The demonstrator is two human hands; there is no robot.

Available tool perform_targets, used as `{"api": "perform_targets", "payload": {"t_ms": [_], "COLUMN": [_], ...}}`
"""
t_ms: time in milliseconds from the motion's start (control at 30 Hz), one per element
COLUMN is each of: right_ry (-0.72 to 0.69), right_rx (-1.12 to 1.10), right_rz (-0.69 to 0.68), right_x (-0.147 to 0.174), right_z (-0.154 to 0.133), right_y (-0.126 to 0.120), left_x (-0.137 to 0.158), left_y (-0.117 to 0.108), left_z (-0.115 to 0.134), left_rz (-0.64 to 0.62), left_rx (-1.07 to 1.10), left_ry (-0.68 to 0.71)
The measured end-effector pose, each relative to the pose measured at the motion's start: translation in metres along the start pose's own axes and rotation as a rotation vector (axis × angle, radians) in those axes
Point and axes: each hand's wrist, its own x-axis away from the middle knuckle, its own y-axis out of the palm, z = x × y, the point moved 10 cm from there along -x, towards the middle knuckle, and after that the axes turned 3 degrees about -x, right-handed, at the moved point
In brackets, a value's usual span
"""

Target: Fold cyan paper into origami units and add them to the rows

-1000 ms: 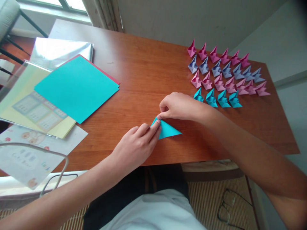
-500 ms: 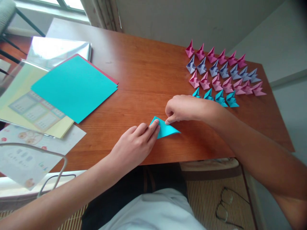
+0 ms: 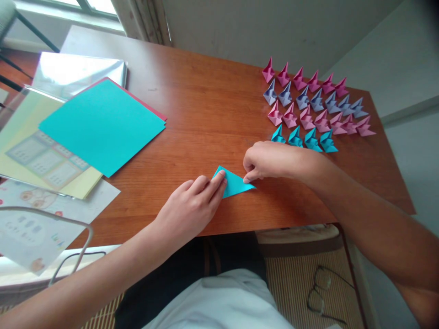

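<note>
Paper triangle (image 3: 236,184), one, bright blue, lies mid-frame. The left hand (image 3: 192,201) presses it, fingers stretched. The right hand (image 3: 263,160) curls, thumb touching it near its right tip; can't tell if it pinches. Upper right: folded paper shapes (image 3: 321,122), six dark pink, seven purple, seven light pink, four blue.

This looks like a room in a home: a curtain (image 3: 140,23) hangs beside a bright window (image 3: 98,5), a chair or stool (image 3: 6,17) stands near it, and plain walls (image 3: 240,29) meet behind the wooden surface (image 3: 206,105). Below, eyeglasses (image 3: 317,289) lie on straw-coloured slatted matting (image 3: 284,292), as in a lived-in room.
</note>
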Motion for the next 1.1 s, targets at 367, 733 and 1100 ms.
{"api": "perform_targets", "payload": {"t_ms": [367, 733, 1100], "right_ry": [0.056, -0.049, 0.098], "right_rx": [-0.035, -0.167, -0.500], "right_rz": [-0.002, 0.133, 0.603], "right_x": [0.015, 0.037, 0.051], "right_z": [0.012, 0.017, 0.016], "right_y": [0.011, 0.020, 0.032], "left_x": [0.001, 0.002, 0.009], "left_y": [-0.001, 0.006, 0.006], "left_z": [0.000, -0.007, -0.022], "left_rz": [0.007, -0.006, 0.092], "left_rx": [0.011, 0.098, 0.331], "left_ry": [-0.004, -0.048, -0.215]}}
